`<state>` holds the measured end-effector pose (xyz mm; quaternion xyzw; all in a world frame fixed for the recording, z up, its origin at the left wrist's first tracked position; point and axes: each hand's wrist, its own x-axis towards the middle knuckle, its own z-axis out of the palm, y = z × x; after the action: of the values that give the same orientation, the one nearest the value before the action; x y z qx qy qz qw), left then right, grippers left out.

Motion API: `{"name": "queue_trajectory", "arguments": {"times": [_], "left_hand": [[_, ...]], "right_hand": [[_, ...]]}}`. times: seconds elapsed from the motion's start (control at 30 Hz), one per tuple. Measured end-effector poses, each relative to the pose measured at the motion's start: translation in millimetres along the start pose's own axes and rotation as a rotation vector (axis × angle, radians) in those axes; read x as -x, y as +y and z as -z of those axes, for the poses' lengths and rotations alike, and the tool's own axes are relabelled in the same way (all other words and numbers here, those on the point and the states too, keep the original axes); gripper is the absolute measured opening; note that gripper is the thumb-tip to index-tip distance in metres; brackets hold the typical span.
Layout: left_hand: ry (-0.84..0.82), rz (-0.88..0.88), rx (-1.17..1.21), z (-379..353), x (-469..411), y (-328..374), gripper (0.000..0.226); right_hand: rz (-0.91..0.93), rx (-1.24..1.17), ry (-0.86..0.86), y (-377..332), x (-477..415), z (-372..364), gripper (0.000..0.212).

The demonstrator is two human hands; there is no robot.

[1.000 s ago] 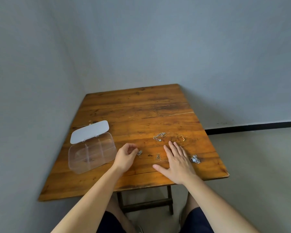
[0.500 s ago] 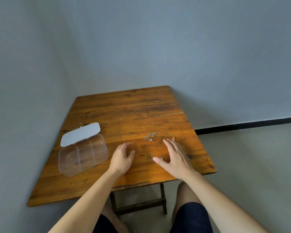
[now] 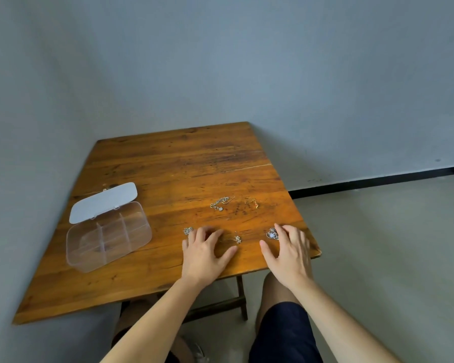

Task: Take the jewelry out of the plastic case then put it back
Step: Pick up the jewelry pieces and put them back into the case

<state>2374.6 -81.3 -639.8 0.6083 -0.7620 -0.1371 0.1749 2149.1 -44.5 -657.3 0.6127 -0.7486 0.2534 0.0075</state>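
A clear plastic case [image 3: 108,237] with its white lid [image 3: 103,201] flipped open sits on the left of the wooden table [image 3: 184,163]; its compartments look empty. Several jewelry pieces lie loose on the wood: a silver chain [image 3: 220,203], a gold chain [image 3: 253,202], a small silver piece [image 3: 188,230], another [image 3: 237,239], and a silver cluster [image 3: 271,233]. My left hand [image 3: 206,254] rests flat with fingers spread, its fingertips beside the small silver piece. My right hand [image 3: 290,251] lies open, fingertips touching the silver cluster near the table's right edge.
The table stands in a corner, with grey walls to the left and behind. Its right edge [image 3: 303,218] drops to a pale floor. My knees in dark shorts [image 3: 283,334] are under the front edge.
My left hand has opened and spread flat, uncovering the small silver piece. My right hand slid right to the silver cluster. The camera view shifted.
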Motion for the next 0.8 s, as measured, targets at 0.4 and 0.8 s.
{"name": "queue_trajectory", "arguments": {"times": [0.4, 0.8], "left_hand": [[0.128, 0.253, 0.136, -16, -8, 36, 0.039], [0.126, 0.288, 0.722, 10, 0, 18, 0.008]], "right_hand": [[-0.095, -0.203, 0.036, 5, -16, -1, 0.029], [-0.072, -0.265, -0.075, 1, -23, 5, 0.022]]}}
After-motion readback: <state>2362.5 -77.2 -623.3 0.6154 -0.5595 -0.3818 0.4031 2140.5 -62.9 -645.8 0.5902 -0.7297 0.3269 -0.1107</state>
